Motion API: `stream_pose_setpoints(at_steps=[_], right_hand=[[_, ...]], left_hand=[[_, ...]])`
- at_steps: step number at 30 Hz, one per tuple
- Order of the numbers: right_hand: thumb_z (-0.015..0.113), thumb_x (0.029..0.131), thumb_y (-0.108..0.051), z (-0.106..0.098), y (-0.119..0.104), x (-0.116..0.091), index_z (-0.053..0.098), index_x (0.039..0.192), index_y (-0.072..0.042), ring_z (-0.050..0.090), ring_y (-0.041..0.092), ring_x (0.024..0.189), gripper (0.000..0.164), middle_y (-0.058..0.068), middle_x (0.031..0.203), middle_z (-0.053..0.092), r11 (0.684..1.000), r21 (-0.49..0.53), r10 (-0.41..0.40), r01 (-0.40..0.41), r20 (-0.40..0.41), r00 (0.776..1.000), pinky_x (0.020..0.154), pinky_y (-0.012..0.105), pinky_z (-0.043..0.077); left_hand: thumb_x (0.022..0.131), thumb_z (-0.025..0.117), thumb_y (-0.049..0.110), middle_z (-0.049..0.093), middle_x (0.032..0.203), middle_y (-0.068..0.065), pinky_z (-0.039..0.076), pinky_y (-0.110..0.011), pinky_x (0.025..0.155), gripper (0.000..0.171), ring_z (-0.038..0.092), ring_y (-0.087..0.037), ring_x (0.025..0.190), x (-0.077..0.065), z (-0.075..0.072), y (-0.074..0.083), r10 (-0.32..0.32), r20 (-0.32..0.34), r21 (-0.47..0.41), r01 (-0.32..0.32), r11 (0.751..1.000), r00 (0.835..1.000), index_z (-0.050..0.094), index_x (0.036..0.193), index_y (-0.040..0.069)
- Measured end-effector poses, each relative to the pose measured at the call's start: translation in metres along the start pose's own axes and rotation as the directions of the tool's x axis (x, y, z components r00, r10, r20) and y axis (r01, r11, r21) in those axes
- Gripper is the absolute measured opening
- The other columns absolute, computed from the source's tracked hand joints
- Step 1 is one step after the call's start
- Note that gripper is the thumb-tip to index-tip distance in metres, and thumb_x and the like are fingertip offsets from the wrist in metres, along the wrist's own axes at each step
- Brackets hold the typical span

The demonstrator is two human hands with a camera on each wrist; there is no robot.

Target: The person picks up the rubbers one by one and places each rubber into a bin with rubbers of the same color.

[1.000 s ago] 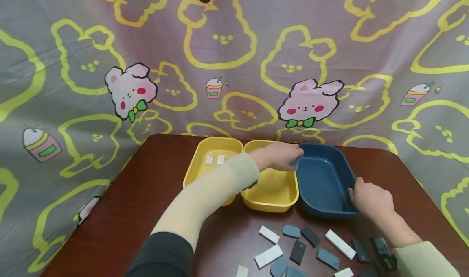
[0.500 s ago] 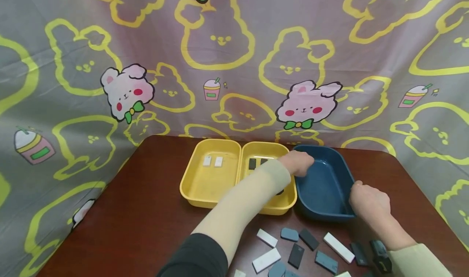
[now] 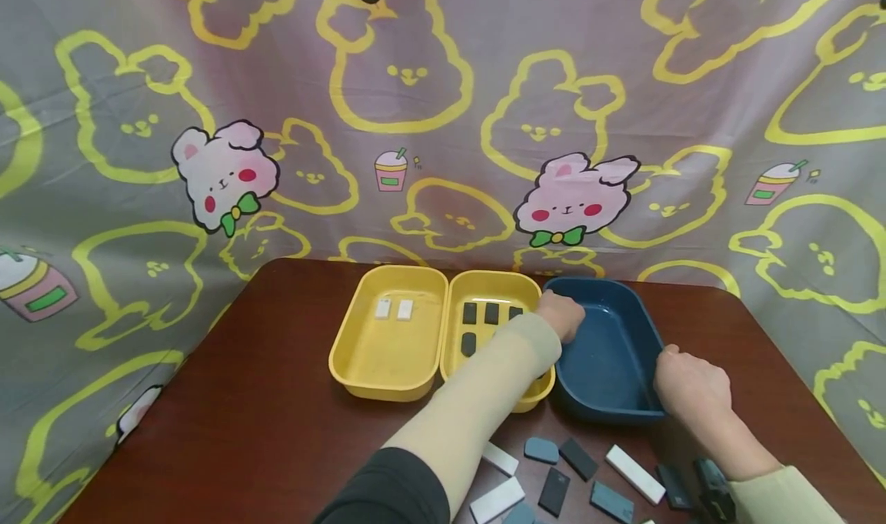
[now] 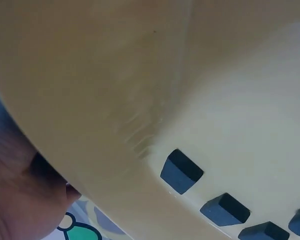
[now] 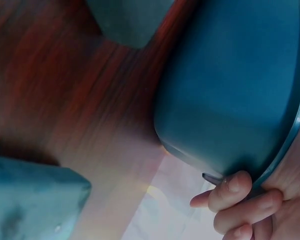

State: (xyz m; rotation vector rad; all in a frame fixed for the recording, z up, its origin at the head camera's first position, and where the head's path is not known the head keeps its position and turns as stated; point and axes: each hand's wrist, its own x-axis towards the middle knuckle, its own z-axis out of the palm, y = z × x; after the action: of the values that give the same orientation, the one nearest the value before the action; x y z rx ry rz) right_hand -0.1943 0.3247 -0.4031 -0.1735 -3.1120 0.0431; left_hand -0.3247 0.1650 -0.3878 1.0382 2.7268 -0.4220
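Note:
My left hand (image 3: 562, 316) reaches over the middle yellow tray (image 3: 453, 362) and is at the inner left side of the blue tray (image 3: 612, 355). Its fingertips point down, out of sight, so I cannot tell whether they hold a piece. In the left wrist view, part of that hand (image 4: 25, 200) shows beyond the yellow wall. My right hand (image 3: 692, 384) grips the right rim of the blue tray, fingers curled at the edge in the right wrist view. Several dark blocks (image 3: 469, 313) stand in rows inside the middle yellow tray, partly covered by my left forearm.
Another yellow tray (image 3: 388, 358) on the left holds two white blocks (image 3: 404, 309). In front of the trays lie several loose pieces: white bars (image 3: 634, 474), black blocks (image 3: 554, 492) and blue ones (image 3: 612, 502). A patterned cloth (image 3: 429, 124) hangs behind the brown table (image 3: 277, 385).
My left hand has moved right, from the middle tray's right rim, where it pinched a bluish piece, into the blue tray. That piece is now out of sight. My right hand stays on the rim.

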Motion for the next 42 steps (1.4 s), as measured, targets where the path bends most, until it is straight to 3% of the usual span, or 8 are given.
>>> stream_pose_setpoints(at_steps=[8,17,27,30,37,42], right_hand=[[0.064,0.082,-0.002,0.0,0.002,-0.005,0.046,0.104,0.025,0.047,0.025,0.047,0.04,0.012,0.056,0.046,1.0,0.01,0.003,-0.003,-0.021,1.0,0.043,0.041,0.043],[0.062,0.084,-0.002,0.003,0.001,-0.006,0.047,0.101,0.024,0.047,0.025,0.047,0.035,0.011,0.055,0.045,1.0,0.011,0.01,-0.01,-0.034,0.999,0.043,0.039,0.042],[0.057,0.086,-0.001,0.003,-0.001,-0.001,0.048,0.096,0.022,0.048,0.026,0.047,0.026,0.012,0.057,0.046,1.0,0.022,0.0,0.001,-0.044,0.999,0.043,0.042,0.044],[0.058,0.085,-0.001,0.004,-0.002,-0.001,0.048,0.095,0.022,0.048,0.026,0.047,0.027,0.013,0.056,0.046,1.0,0.023,-0.004,0.005,-0.046,0.999,0.043,0.043,0.044],[0.065,0.081,-0.004,0.001,-0.002,-0.001,0.048,0.093,0.021,0.047,0.026,0.048,0.032,0.012,0.057,0.046,1.0,0.024,-0.011,0.012,-0.038,0.999,0.043,0.04,0.044],[0.069,0.08,-0.006,0.0,-0.001,-0.001,0.049,0.094,0.021,0.048,0.025,0.048,0.036,0.012,0.056,0.046,1.0,0.021,-0.012,0.013,-0.031,0.999,0.043,0.04,0.045]], left_hand=[[0.101,0.054,0.024,0.067,0.11,0.011,0.027,-0.033,0.109,0.024,0.058,-0.009,0.107,0.009,0.005,0.007,-0.027,-0.041,0.022,0.028,0.999,0.999,0.068,0.12,0.028],[0.1,0.055,0.025,0.067,0.11,0.012,0.026,-0.033,0.11,0.024,0.058,-0.008,0.108,0.021,0.01,0.007,-0.048,-0.006,0.025,0.048,0.999,0.999,0.068,0.12,0.029],[0.1,0.054,0.022,0.069,0.105,0.01,0.027,-0.035,0.11,0.023,0.06,-0.009,0.105,0.023,0.012,0.001,-0.04,-0.029,0.013,0.04,0.999,0.999,0.07,0.117,0.026],[0.1,0.054,0.023,0.068,0.106,0.01,0.028,-0.034,0.109,0.023,0.059,-0.009,0.105,0.017,0.013,0.001,-0.037,-0.033,0.02,0.037,0.999,0.999,0.069,0.118,0.026],[0.1,0.053,0.026,0.065,0.111,0.008,0.039,-0.035,0.099,0.025,0.059,-0.012,0.1,0.006,-0.004,-0.003,0.05,-0.125,0.063,-0.042,0.997,0.991,0.067,0.12,0.025],[0.101,0.048,0.031,0.062,0.119,0.004,0.041,-0.034,0.096,0.03,0.055,-0.014,0.107,-0.009,-0.031,-0.015,0.141,-0.223,0.176,-0.102,0.979,0.965,0.063,0.125,0.022]])
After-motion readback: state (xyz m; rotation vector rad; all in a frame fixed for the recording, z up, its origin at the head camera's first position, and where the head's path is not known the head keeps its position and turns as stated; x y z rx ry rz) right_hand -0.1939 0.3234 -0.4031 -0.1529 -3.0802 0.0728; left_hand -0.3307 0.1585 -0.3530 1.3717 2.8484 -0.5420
